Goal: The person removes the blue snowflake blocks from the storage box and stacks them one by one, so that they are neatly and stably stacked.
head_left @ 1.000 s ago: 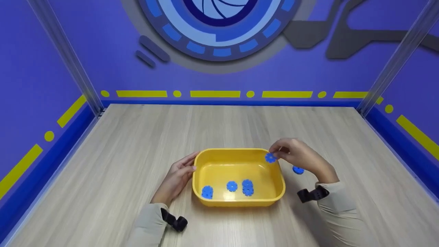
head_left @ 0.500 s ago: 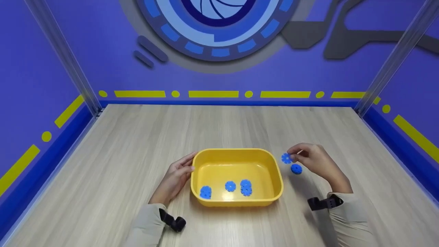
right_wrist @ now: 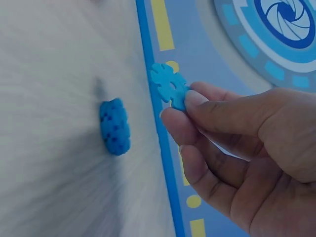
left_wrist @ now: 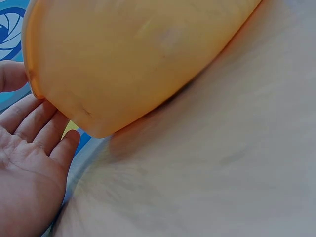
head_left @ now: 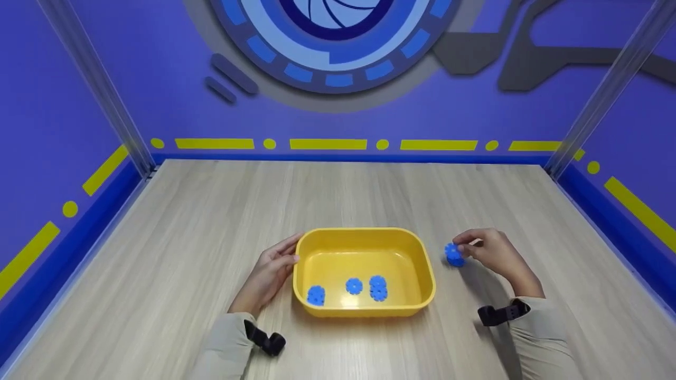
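Observation:
A yellow plastic basin (head_left: 332, 264) sits on the table. My left hand (head_left: 270, 275) holds its left side, thumb at the rim and fingers along the outer wall (left_wrist: 123, 64). Right of the basin, my right hand (head_left: 491, 254) pinches a blue notched snowflake disc (right_wrist: 167, 81) between thumb and fingers. Below it on the table stands a short stack of similar blue discs (right_wrist: 115, 127), apart from the held one in the right wrist view. Inside the basin lie a single blue disc (head_left: 354, 286), an overlapping group (head_left: 378, 289) and another group (head_left: 316, 295) at the front left corner.
The pale wooden table (head_left: 237, 200) is bounded by a purple-blue back wall (head_left: 174, 116) and side walls with yellow markings. Black wrist cameras (head_left: 272, 343) are strapped over both beige sleeves.
My right hand has moved right and down from the basin's back right rim to above the stack, carrying the snowflake disc. My left hand has stayed at the basin.

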Tool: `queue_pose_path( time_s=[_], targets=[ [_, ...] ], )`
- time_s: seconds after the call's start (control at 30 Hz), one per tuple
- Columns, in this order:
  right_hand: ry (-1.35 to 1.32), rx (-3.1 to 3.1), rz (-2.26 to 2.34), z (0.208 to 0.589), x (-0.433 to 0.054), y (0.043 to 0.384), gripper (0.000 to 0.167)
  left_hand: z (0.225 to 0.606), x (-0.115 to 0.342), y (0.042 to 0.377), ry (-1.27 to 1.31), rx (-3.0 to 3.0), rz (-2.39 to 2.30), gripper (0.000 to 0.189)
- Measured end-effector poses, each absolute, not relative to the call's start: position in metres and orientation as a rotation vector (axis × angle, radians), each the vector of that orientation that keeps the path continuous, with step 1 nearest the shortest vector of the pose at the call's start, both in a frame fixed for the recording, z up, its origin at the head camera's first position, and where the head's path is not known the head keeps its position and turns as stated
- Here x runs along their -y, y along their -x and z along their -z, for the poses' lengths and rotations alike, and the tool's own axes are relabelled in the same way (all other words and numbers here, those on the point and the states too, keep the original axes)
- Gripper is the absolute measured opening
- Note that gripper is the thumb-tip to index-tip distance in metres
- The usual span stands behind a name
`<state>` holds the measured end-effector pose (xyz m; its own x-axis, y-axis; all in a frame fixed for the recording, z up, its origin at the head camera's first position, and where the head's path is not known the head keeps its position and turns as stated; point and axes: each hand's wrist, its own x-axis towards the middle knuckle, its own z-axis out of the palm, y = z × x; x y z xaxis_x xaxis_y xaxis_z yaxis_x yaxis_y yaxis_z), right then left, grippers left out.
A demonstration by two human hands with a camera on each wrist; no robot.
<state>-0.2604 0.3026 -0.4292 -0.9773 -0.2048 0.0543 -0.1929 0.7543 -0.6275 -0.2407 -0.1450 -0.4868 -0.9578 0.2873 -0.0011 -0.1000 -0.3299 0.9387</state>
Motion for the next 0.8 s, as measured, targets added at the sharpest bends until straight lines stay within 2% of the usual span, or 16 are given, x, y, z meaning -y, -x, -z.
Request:
queue_pose_path(
  time_s=[0.8],
  targets=[
    [0.172, -2.919, 0.996, 0.445, -0.311, 0.262, 0.020, 0.486, 0.144, 0.240, -0.233, -1.644, -2.388, 0.063]
  ],
)
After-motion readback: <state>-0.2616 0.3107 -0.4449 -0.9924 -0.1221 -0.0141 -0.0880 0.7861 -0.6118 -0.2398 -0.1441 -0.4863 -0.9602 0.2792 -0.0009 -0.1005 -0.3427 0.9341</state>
